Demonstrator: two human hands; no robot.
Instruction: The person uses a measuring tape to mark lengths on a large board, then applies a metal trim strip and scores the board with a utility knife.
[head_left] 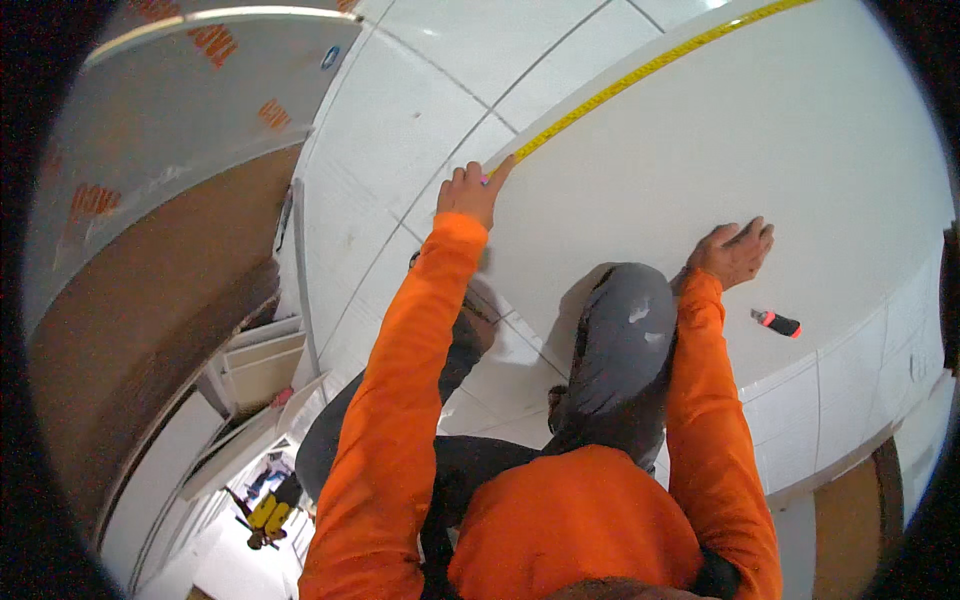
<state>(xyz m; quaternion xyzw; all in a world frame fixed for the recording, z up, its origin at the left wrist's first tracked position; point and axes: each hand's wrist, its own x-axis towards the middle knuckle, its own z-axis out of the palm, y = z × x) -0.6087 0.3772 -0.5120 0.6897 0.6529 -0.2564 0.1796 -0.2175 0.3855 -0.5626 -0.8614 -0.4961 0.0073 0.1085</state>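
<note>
A large white board point(620, 180) lies in front of me over the tiled floor. Along its far edge runs a yellow tape measure blade point(630, 83), stretched from my left hand toward the upper right. My left hand point(470, 192) is closed on the near end of the blade at the board's left corner. Something small and pinkish shows by those fingers, too small to name. Flat on the board, to the right of my knee, rests my right hand point(735, 252), fingers somewhat spread and holding nothing. Just below it on the board is a black and red utility knife point(778, 323).
White floor tiles point(400, 110) extend to the left of the board. Printed sheeting point(220, 90) and a brown panel point(170, 270) stand at the far left. Pale panels point(265, 365) lean at lower left, with a person point(268, 515) in yellow and black beyond. My knee point(630, 310) rests by the board.
</note>
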